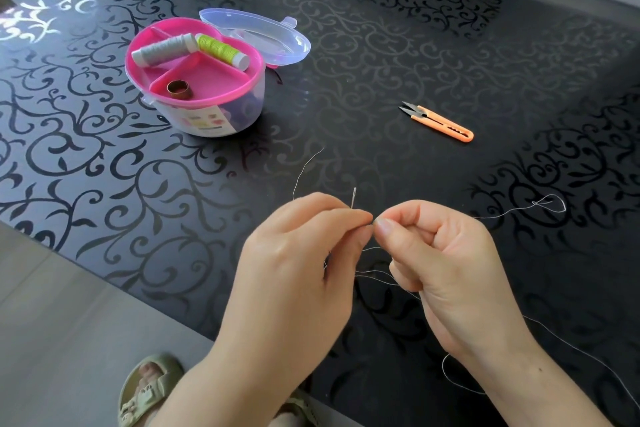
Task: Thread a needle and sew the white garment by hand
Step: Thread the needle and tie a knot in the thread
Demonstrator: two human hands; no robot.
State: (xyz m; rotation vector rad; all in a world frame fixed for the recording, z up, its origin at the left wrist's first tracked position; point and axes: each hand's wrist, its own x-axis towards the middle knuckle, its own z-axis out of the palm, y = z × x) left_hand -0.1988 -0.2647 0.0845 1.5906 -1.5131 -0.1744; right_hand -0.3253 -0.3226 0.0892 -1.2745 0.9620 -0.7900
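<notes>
Now, thin shiny needle [353, 198], fine looping thread [443, 368]

Bright, even daylight. White glare patches break up the glossy desk [381, 55] at its far left corner. Shadows stay soft. Focus is sharp throughout; wide-angle bending skews the far desk edge.
</notes>
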